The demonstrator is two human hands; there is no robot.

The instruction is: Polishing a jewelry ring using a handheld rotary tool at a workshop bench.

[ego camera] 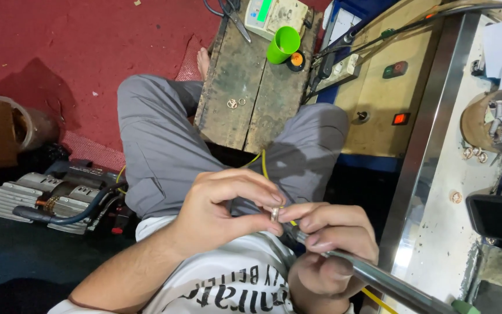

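My left hand [225, 206] pinches a small metal ring [275, 213] between thumb and fingertips, just above my lap. My right hand [326, 250] grips a grey metal rod-like tool [379, 279] that slants in from the lower right. Its tip meets the ring at my left fingertips. A thin yellow wire [264, 166] runs up from behind the hands over my grey trousers. Two more small rings [235, 103] lie on the worn wooden block [251, 87] between my knees.
A green cup [283, 44], an orange-topped disc [296, 59] and a small digital scale [274, 14] sit at the block's far end. A tan machine [390, 87] with switches stands right, beside a steel-edged bench [454, 192] with rings. A finned motor [59, 197] lies left on red carpet.
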